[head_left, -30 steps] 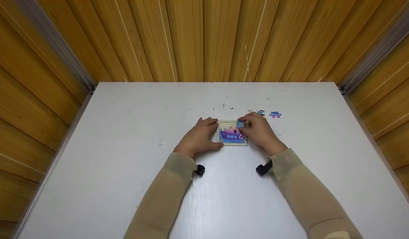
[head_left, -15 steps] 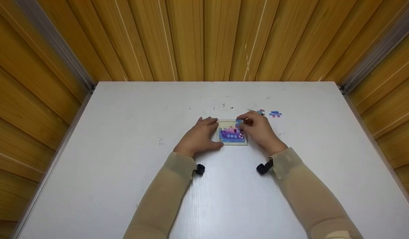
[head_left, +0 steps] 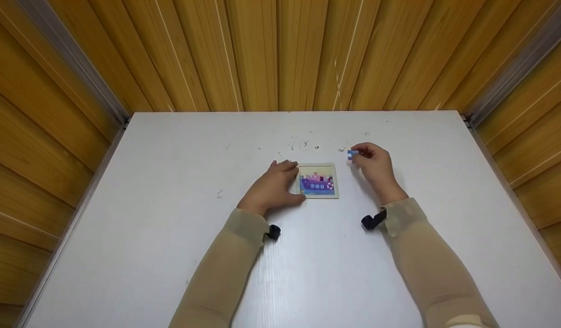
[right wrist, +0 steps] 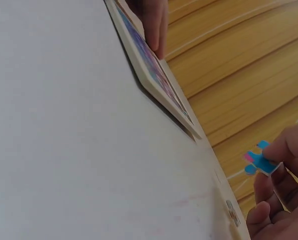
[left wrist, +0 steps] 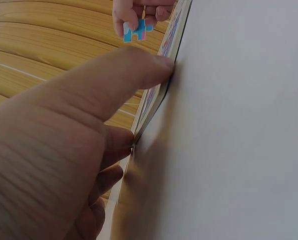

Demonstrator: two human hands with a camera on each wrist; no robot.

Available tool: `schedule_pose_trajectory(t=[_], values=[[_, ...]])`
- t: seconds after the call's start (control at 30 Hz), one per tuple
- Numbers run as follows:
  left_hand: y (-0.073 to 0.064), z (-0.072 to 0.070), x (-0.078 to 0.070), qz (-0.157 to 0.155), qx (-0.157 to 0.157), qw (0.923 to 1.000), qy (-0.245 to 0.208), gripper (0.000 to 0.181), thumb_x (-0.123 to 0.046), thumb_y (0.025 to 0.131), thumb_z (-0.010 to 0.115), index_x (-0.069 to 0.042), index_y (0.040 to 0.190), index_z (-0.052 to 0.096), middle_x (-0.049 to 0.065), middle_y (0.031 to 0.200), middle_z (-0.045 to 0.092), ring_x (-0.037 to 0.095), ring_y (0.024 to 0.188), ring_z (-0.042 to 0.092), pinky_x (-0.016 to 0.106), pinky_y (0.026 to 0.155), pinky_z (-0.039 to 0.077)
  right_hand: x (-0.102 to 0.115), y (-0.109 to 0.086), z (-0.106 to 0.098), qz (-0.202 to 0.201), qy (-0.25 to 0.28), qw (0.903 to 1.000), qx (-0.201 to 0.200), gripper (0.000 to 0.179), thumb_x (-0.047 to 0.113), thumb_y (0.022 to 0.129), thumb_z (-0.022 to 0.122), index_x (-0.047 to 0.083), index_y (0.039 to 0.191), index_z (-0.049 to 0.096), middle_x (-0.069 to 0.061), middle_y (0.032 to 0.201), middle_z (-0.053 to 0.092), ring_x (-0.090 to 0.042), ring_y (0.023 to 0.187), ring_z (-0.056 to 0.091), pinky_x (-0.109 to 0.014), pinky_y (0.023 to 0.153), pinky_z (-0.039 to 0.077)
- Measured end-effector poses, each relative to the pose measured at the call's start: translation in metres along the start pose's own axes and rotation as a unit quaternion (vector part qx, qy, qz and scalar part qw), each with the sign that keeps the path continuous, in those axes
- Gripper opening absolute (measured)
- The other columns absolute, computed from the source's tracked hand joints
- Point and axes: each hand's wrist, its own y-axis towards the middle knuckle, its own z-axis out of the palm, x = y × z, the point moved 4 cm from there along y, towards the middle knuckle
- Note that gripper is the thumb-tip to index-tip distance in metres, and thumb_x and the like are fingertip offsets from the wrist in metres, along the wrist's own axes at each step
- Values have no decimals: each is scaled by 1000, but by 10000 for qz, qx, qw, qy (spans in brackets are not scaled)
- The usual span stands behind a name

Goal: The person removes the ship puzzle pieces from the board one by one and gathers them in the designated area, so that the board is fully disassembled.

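Note:
A small pale jigsaw tray (head_left: pixel 320 197) lies on the white table, its lower part filled with a pink and purple ship picture. The upper part shows bare cream base. My left hand (head_left: pixel 273 187) grips the tray's left side, thumb (left wrist: pixel 158 70) at the near edge and fingers at the far one. Beyond the tray's upper right corner, my right hand (head_left: pixel 376 168) pinches a blue jigsaw piece (head_left: pixel 352 155) with a bit of pink. In the right wrist view this jigsaw piece (right wrist: pixel 261 162) is held up between thumb and fingers.
Another small patterned piece (right wrist: pixel 232 214) lies on the table beneath the right hand; in the head view that hand covers the spot. Dark specks (head_left: pixel 305 144) mark the white table (head_left: pixel 193 159) behind the tray. A wood-look panelled wall (head_left: pixel 280 54) rises past the table's far edge.
My right hand has moved from the tray's upper right corner up and to the right, taking a blue piece away; that corner is bare now. The left hand has stayed in place.

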Motion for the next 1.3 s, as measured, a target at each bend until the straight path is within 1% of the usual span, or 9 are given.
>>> schedule_pose_trajectory(t=[0.17, 0.27, 0.43, 0.63, 0.8, 0.93, 1.13, 1.23, 1.3], values=[[0, 0, 1, -32, 12, 10000, 26, 93, -48, 94, 88, -9, 170, 51, 1, 185, 41, 25, 178, 26, 43, 148, 14, -11, 9, -26, 467, 464, 9963, -557, 41, 9, 104, 66, 1, 143, 75, 4, 117, 63, -8, 94, 58, -13, 71, 53], [0, 0, 1, -46, 17, 10000, 34, 94, -49, 94, 88, -9, 170, 51, 1, 185, 40, 25, 178, 25, 42, 148, 14, -16, 13, -42, 550, 662, 9930, -805, 44, 10, 105, 69, 0, 148, 72, 5, 114, 62, -7, 93, 60, -13, 72, 55], [1, 1, 2, -89, 38, 9999, 66, 95, -50, 93, 88, -10, 170, 51, 0, 185, 39, 26, 178, 25, 44, 148, 15, -24, 16, -67, 666, 710, 9879, -1208, 38, 12, 106, 75, 0, 141, 70, 6, 110, 61, -8, 97, 59, -15, 76, 58], [-1, 0, 3, -126, 19, 9999, 39, 96, -51, 93, 88, -12, 171, 50, 0, 185, 39, 27, 178, 24, 44, 148, 17, -32, 19, -85, 1109, 595, 9840, -1262, 38, 17, 110, 71, 4, 145, 72, 10, 115, 63, -7, 106, 60, -12, 86, 59], [0, -1, 2, -57, -8, 9999, 99, 96, -50, 93, 89, -10, 171, 51, 2, 185, 41, 26, 177, 27, 43, 148, 15, -35, 18, -95, 1376, 314, 9825, -1216, 40, 20, 112, 66, 6, 149, 71, 7, 126, 66, -7, 113, 62, -11, 92, 59], [-1, -1, 2, -77, 1, 9999, 93, 95, -50, 93, 89, -10, 170, 51, 1, 184, 41, 26, 177, 27, 42, 148, 14, -37, 17, -99, 1375, -83, 9828, -1230, 40, 20, 111, 68, 5, 148, 72, 1, 130, 68, -8, 112, 65, -10, 90, 60], [-2, -1, 1, -75, 26, 10000, 33, 94, -49, 93, 89, -10, 170, 51, 0, 185, 40, 25, 178, 27, 42, 148, 13, -41, 17, -99, 980, -962, 9815, -1334, 35, 19, 109, 70, 4, 140, 78, -11, 129, 75, -13, 110, 67, -14, 89, 57], [-2, -2, 0, -12, 19, 10000, 44, 94, -48, 94, 89, -8, 170, 51, 1, 185, 40, 25, 177, 27, 40, 148, 11, -41, 17, -100, 761, -1408, 9769, -1417, 35, 18, 108, 69, 4, 138, 80, -19, 133, 78, -22, 117, 69, -22, 94, 55], [-3, -1, 0, 0, 26, 10000, 71, 94, -49, 94, 89, -7, 170, 51, 1, 185, 40, 25, 177, 27, 40, 148, 10, -42, 17, -98, 783, -1443, 9765, -1394, 36, 18, 109, 67, 3, 140, 79, -21, 137, 77, -28, 125, 69, -29, 100, 56]])
